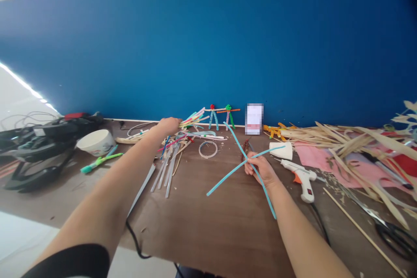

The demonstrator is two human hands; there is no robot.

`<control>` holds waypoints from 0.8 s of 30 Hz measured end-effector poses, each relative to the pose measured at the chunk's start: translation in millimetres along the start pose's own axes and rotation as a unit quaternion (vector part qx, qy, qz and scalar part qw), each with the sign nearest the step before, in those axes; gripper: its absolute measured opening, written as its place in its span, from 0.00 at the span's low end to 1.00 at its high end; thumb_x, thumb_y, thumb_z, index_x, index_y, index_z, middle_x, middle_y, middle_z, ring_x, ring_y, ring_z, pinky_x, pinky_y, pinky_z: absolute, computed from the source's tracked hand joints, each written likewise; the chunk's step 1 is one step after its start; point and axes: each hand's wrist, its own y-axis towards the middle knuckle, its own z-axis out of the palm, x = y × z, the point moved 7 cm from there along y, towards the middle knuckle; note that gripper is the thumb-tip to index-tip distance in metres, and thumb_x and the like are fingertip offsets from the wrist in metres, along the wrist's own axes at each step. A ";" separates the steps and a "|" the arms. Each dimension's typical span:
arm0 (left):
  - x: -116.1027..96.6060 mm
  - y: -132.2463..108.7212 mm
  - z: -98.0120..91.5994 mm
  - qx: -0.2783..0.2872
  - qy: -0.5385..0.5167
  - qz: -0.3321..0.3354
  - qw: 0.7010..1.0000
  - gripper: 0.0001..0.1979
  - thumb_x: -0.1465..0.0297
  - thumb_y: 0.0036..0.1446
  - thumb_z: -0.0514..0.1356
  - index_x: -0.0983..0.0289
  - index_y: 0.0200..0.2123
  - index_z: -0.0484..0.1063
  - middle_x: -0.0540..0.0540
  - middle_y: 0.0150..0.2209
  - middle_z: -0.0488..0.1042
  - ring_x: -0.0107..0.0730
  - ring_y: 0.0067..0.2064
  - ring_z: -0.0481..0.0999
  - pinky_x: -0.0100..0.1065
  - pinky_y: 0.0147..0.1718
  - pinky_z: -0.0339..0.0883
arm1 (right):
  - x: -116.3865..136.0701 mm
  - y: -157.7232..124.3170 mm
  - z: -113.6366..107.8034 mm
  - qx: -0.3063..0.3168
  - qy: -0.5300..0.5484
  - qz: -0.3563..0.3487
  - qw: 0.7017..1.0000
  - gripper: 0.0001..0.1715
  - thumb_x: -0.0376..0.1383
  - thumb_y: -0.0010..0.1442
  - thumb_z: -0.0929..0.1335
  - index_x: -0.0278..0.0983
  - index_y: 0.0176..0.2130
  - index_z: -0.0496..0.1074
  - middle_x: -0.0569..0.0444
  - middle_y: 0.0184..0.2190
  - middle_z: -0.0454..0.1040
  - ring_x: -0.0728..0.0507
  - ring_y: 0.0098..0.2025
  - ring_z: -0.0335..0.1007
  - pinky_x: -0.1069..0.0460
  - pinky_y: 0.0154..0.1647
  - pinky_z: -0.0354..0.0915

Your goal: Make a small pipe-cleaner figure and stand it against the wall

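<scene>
Head view: gripping crossed blue pipe cleaners (241,166) in the right hand (267,173), just left of the glue gun (305,179); farther left of it, touching a coloured bundle (193,119) with the left hand (170,126), cannot tell whether closed.

"What covers the left arm (112,184)?"
"A black sleeve (73,263), its hem curved; the left hand (170,126) is bare."
"And the right arm (295,221)?"
"Bare where it shows; likewise the right hand (262,169)."
</scene>
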 end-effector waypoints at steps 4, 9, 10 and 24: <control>1.7 -4.9 1.3 -0.031 0.018 -0.053 0.998 0.28 0.57 0.48 0.53 0.66 0.50 0.61 0.70 0.49 0.64 0.53 0.49 0.64 0.45 0.42 0.59 | -0.7 -0.5 0.6 -0.002 -0.002 0.007 1.000 0.09 0.31 0.45 0.65 0.36 0.20 0.58 0.64 0.09 0.58 0.54 0.11 0.53 0.57 0.15 0.52; 0.3 -7.4 19.7 0.071 -0.010 -0.075 0.995 0.30 0.52 0.40 0.57 0.70 0.41 0.70 0.70 0.40 0.72 0.50 0.41 0.71 0.39 0.36 0.64 | -1.1 -0.9 0.0 -0.005 0.003 0.006 1.000 0.08 0.31 0.44 0.66 0.36 0.20 0.59 0.64 0.09 0.58 0.54 0.11 0.53 0.57 0.15 0.52; -3.8 -8.3 24.3 0.094 -0.017 -0.059 0.994 0.26 0.53 0.39 0.58 0.69 0.36 0.73 0.67 0.35 0.74 0.47 0.38 0.73 0.36 0.34 0.64 | -1.2 -0.8 -0.3 -0.006 0.003 0.005 1.000 0.08 0.31 0.45 0.66 0.36 0.20 0.59 0.64 0.09 0.58 0.54 0.11 0.52 0.57 0.15 0.52; -65.8 -34.3 75.9 0.097 -0.004 0.008 0.995 0.16 0.66 0.55 0.53 0.66 0.47 0.62 0.57 0.46 0.65 0.34 0.42 0.68 0.42 0.39 0.65 | -0.5 -2.3 2.8 0.003 -0.001 -0.006 1.000 0.08 0.31 0.45 0.65 0.36 0.20 0.59 0.65 0.08 0.58 0.54 0.11 0.52 0.57 0.15 0.53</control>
